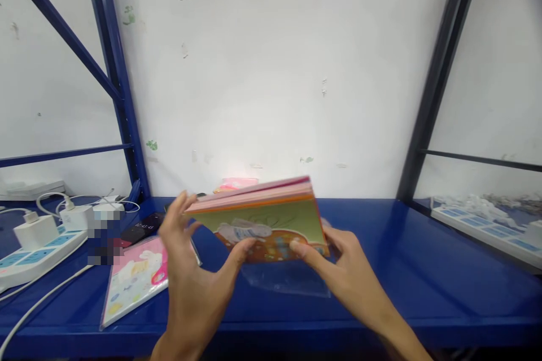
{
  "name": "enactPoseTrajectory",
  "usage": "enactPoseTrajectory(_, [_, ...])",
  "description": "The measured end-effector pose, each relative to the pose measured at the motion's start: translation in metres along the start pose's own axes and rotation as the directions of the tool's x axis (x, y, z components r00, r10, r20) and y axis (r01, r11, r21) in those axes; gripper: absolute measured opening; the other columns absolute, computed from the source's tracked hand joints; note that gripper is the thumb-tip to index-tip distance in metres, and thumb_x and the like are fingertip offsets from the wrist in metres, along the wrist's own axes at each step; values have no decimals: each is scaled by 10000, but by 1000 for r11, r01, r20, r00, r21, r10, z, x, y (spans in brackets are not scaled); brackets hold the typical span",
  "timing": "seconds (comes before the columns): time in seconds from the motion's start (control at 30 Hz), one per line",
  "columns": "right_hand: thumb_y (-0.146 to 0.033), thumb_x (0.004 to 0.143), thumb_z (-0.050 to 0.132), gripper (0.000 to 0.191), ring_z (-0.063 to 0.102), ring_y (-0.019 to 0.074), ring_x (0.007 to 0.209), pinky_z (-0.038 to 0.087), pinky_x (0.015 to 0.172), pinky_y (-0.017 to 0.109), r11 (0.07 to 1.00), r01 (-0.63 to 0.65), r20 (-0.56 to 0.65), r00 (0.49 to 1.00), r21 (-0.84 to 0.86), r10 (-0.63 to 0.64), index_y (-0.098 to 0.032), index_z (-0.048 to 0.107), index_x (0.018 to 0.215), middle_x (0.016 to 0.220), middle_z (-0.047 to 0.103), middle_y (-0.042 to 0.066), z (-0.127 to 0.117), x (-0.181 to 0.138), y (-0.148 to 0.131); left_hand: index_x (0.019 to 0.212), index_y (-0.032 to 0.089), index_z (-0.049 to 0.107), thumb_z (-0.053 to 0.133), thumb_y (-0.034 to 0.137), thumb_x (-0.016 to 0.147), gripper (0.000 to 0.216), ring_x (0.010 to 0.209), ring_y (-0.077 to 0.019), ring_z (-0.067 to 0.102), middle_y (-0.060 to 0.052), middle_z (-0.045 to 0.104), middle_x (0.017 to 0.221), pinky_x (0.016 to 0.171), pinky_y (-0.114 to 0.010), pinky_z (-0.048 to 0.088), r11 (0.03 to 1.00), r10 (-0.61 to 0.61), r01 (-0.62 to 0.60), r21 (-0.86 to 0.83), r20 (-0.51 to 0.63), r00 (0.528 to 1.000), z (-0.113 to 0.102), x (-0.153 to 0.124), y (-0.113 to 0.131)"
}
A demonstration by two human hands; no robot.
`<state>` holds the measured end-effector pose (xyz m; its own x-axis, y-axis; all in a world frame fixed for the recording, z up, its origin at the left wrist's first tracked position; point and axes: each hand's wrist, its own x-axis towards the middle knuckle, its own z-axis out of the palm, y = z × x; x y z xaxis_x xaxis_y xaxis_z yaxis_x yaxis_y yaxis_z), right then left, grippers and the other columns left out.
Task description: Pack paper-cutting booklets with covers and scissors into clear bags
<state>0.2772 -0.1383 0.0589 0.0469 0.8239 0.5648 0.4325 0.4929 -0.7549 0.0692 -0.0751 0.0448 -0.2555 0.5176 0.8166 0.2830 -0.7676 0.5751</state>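
Both hands hold up a thick stack of illustrated cards or booklets (258,225), tilted above the table; whether it is bound I cannot tell. Its front is green and orange with a white rabbit picture, and pink, white and orange edges show along the top. My left hand (195,271) has its thumb on the front and its fingers bent around the left end. My right hand (339,262) grips the lower right corner, thumb in front. Beneath lies a clear plastic sleeve (288,284). Left of my left hand rests a pink and white rabbit-print booklet (135,279) in clear wrapping.
A phone (144,227) lies behind the wrapped booklet. White power strips (38,256) with chargers and cables are at the left; another power strip (486,231) is at the right. A pink item (237,183) sits near the wall. Blue posts (121,79) frame the table.
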Motion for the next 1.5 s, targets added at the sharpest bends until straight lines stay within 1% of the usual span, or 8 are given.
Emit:
enactPoseTrajectory(0.13, [-450,933,700,337,709,275,1109,559,965,372,937,-86,66,996,340,67,-247,744,1198,1173,774,45,1,5,4,1314,198,597,781,513,792,636,1173,-327,688,-135,724,1255,982,-436,569,836,-362,528,-150,573,735,-1,5,6])
enactPoseTrajectory(0.2, [-452,923,714,356,705,282,1124,555,989,388,915,-117,111,991,386,80,-240,737,1208,1194,768,58,1,6,8,1172,174,684,773,541,791,537,1102,-324,721,-121,777,1144,945,-401,584,780,-399,613,-124,657,640,-3,8,8])
enactPoseTrajectory(0.47, [-531,913,691,413,714,281,1104,590,927,385,943,-147,182,979,299,95,-225,728,1188,1244,743,98,5,10,16,1020,200,689,772,490,822,361,932,-271,745,-56,798,981,796,-344,596,766,-473,628,-140,540,697,5,-2,-6])
enactPoseTrajectory(0.67, [-582,976,558,512,645,267,1235,491,1067,446,998,-53,212,976,-16,56,-258,605,1369,1325,704,104,-38,28,64,967,188,690,735,478,859,313,876,-207,678,-20,726,889,760,-269,541,804,-437,569,-172,478,762,8,2,-26])
enactPoseTrajectory(0.8, [-531,1027,426,490,653,324,1171,467,1030,480,817,-104,101,976,-567,195,-167,682,1233,1238,723,170,-63,48,118,949,180,683,740,490,844,332,837,-200,657,-23,715,873,737,-262,520,783,-454,595,-180,488,746,7,8,-30])
enactPoseTrajectory(1.0, [-438,824,713,271,692,287,798,519,762,375,732,-114,202,922,-671,329,-191,717,711,795,740,85,-70,60,152,906,194,648,730,478,843,303,777,-180,627,4,662,812,694,-242,486,782,-437,594,-190,512,740,6,8,-21])
enactPoseTrajectory(1.23, [-377,865,646,197,686,240,676,485,627,322,779,-143,252,898,-610,362,-221,684,752,741,757,39,-77,46,126,929,196,654,768,448,801,305,768,-184,628,7,644,818,695,-253,503,783,-437,590,-200,498,749,7,7,-25])
enactPoseTrajectory(1.5, [-459,960,625,193,731,211,832,513,800,311,969,-62,285,950,-240,132,-267,636,950,818,777,-14,-55,30,20,1002,197,643,755,466,816,346,829,-198,634,-1,641,876,734,-272,511,792,-425,591,-152,556,714,3,10,-28])
